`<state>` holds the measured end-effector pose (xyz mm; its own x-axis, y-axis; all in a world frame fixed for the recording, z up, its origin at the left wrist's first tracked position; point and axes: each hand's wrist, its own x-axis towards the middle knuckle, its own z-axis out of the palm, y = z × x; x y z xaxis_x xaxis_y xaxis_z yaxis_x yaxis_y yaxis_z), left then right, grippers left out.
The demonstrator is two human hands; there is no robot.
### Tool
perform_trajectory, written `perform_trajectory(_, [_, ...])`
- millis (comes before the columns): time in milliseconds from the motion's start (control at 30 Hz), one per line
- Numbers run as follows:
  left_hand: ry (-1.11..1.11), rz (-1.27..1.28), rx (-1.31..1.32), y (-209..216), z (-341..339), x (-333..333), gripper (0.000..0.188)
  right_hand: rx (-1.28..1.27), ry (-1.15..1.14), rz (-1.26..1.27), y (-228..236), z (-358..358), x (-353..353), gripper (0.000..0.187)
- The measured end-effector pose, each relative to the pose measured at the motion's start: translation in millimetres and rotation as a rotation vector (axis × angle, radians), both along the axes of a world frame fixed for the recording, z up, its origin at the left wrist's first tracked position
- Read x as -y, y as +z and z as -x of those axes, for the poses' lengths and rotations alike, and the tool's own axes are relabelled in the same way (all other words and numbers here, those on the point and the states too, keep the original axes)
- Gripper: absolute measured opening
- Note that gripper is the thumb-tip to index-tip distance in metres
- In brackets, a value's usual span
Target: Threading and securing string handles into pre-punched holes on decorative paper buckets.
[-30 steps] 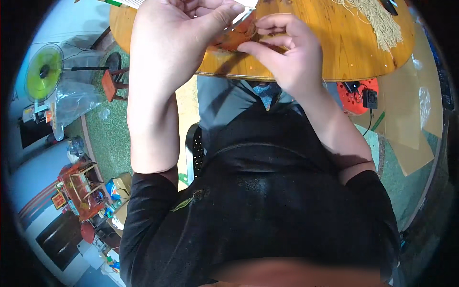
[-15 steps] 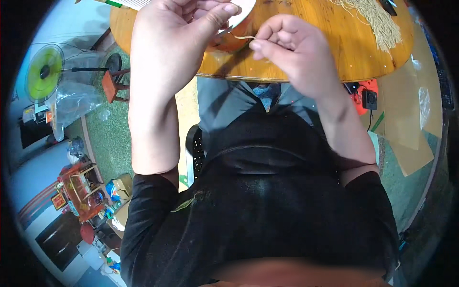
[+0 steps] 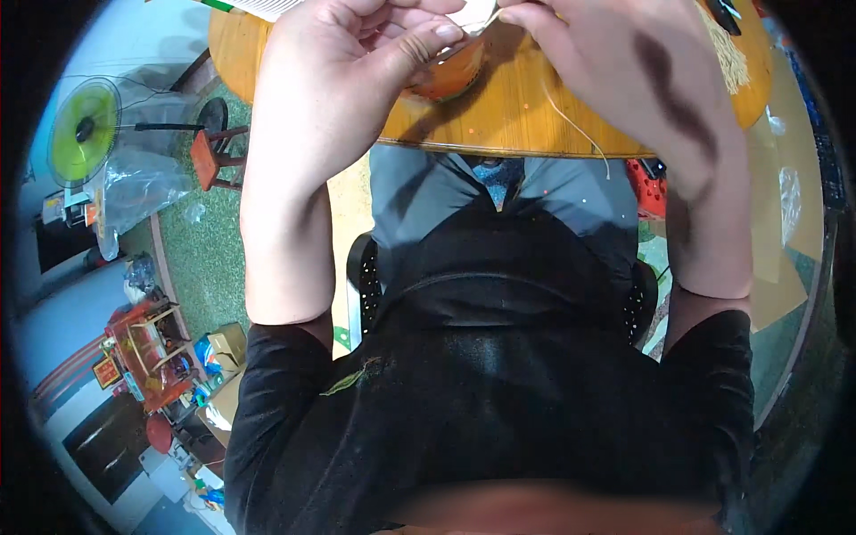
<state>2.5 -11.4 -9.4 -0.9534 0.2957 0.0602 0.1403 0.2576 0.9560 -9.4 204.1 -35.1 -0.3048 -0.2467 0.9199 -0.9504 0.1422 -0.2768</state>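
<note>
My left hand [image 3: 383,40] is closed at the top centre, its thumb pressed toward the forefinger; what lies between them is mostly hidden. Just right of it, my right hand [image 3: 593,53] pinches a thin beige cord [image 3: 571,118] near the left thumb. The cord's loose length shows below the right hand and hangs over the table's front edge. Behind the fingertips, a white piece [image 3: 475,16] is partly visible; I cannot tell what it is. An orange-red, shiny container [image 3: 453,76] stands beneath my hands on the wooden table [image 3: 513,125].
A bundle of beige cords [image 3: 731,62] lies at the table's right, beside a dark tool [image 3: 726,16]. White ribbed material [image 3: 263,7] is at the upper left. On the left floor are a green fan [image 3: 85,130] and a red stool [image 3: 205,162]. Cardboard [image 3: 789,223] lies right.
My right hand has moved up and left to my left fingertips, its forearm swinging outward. A longer length of cord now trails below it. My left hand has shifted slightly right.
</note>
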Motion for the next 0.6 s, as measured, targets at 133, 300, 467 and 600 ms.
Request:
perform_trajectory(133, [0.007,0.036,0.044,1.9,-1.3,1.7,0.01,0.016,-0.433,-0.649,31.3,-10.8,1.8,0.009])
perform_trajectory(300, [-0.056,0.082,0.049,2.8,2.3,0.6,0.009,0.291,-0.263,-0.102,-6.4,-7.4,-0.2,0.014])
perform_trajectory(467, [-0.089,0.005,0.138,4.5,8.7,0.4,0.008,-0.151,-0.319,-0.581,30.5,3.3,-0.6,0.019])
perform_trajectory(600, [-0.343,-0.274,0.018,-28.2,33.7,12.7,0.009,0.037,-0.382,-0.267,11.4,-4.5,21.2,0.016])
